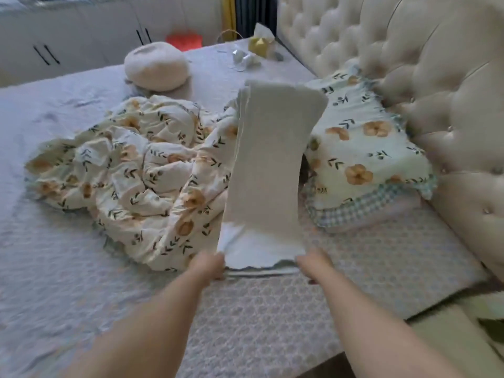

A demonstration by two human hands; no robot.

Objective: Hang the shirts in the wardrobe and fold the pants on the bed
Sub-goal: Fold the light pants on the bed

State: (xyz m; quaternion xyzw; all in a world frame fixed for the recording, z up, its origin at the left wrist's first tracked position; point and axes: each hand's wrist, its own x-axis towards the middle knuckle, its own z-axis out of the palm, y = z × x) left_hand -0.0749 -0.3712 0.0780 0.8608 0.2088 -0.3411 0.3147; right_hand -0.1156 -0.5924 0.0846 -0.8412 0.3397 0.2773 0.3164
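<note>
Quilted bed (81, 255), pale pants (272, 159) upright beyond left hand (208, 264) and right hand (313, 264), each pinching a near corner.

You face a bed (81, 255) under a pale quilted cover, a cream tufted headboard (422, 77) on your right, white cabinets (81, 31) with black handles beyond it.

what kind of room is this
Most likely a bedroom: a bed with a quilted cover, a tufted headboard, a floral pillow and a crumpled floral duvet. The left hand and right hand hold pale pants above the bed.
</note>
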